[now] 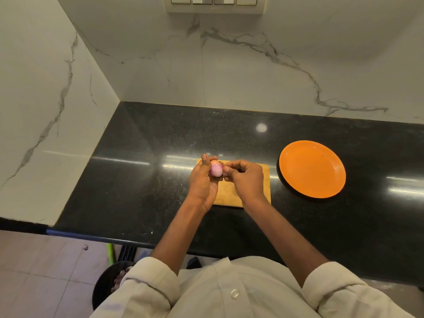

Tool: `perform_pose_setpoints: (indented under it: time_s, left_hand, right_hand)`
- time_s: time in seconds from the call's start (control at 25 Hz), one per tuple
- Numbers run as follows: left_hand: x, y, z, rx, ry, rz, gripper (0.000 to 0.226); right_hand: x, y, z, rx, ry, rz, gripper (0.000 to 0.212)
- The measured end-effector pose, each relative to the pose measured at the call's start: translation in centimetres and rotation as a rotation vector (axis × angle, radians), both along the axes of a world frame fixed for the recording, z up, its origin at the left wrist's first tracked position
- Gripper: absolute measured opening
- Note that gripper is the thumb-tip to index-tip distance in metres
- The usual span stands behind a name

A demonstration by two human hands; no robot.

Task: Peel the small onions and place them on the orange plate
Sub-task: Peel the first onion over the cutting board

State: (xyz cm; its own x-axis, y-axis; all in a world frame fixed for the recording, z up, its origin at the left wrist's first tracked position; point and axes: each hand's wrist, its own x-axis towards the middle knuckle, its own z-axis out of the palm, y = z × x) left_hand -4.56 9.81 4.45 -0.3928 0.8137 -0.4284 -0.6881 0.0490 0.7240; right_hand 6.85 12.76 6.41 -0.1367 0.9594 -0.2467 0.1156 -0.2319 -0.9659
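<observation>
left hand (pixel 202 177) grips the small pink-purple onion (pixel 216 169) steady over the wooden board (pixel 231 193); right hand (pixel 245 177) pinches its skin.

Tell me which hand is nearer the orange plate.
Right. The right hand is over the cutting board, just left of the plate, picking at the onion. The left hand grips the onion farther left.

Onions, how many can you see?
1. The onion is held between the left hand and right hand, above the board. Others may be hidden behind the hands.
</observation>
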Motion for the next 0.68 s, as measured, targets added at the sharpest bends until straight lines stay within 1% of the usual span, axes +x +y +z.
perform_pose_setpoints:
  time_s: [0.12, 0.2, 0.24, 0.28, 0.32, 0.36, 0.48, 0.52, 0.56, 0.6, 0.68]
  left_hand:
    - [-0.3, -0.4, 0.3, -0.055, -0.042, -0.037, 0.044]
    - [-0.6, -0.8, 0.7, -0.083, -0.080, -0.064, 0.051]
    - [-0.7, -1.0, 0.7, -0.106, -0.069, -0.074, 0.055]
    - [-0.8, -1.2, 0.6, -0.130, -0.037, -0.079, 0.059]
    - [-0.9, -1.3, 0.5, -0.150, 0.003, -0.084, 0.063]
    - [-0.9, -1.5, 0.3, -0.165, 0.038, -0.091, 0.066]
    - [-0.8, -1.9, -0.4, -0.198, 0.108, -0.137, 0.075]
    - [-0.7, -2.1, -0.6, -0.209, 0.122, -0.150, 0.078]
    - [-0.7, -2.1, -0.7, -0.220, 0.123, -0.156, 0.080]
    - [-0.7, -2.2, -0.8, -0.230, 0.117, -0.160, 0.082]
    - [-0.9, -2.0, -0.6, -0.236, 0.092, -0.168, 0.074]
  right_hand:
    - [-0.4, -0.7, 0.1, -0.250, 0.150, -0.038, 0.012]
    - [-0.7, -0.9, 0.1, -0.435, 0.298, -0.122, 0.013]
    - [-0.6, -0.9, 0.2, -0.500, 0.350, -0.171, 0.013]
    - [-0.4, -0.7, 0.2, -0.521, 0.363, -0.195, 0.011]
    - [-0.1, -0.6, 0.0, -0.494, 0.327, -0.183, 0.010]
    - [0.1, -0.5, -0.3, -0.426, 0.237, -0.147, 0.011]
    - [0.1, -0.7, -1.8, -0.069, -0.225, 0.000, 0.022]
    - [-0.1, -0.8, -2.2, 0.025, -0.335, 0.052, 0.025]
    - [-0.3, -0.8, -2.5, 0.077, -0.395, 0.105, 0.025]
    - [-0.5, -0.9, -2.6, 0.097, -0.411, 0.157, 0.023]
    - [-0.7, -0.8, -2.6, 0.082, -0.381, 0.227, 0.020]
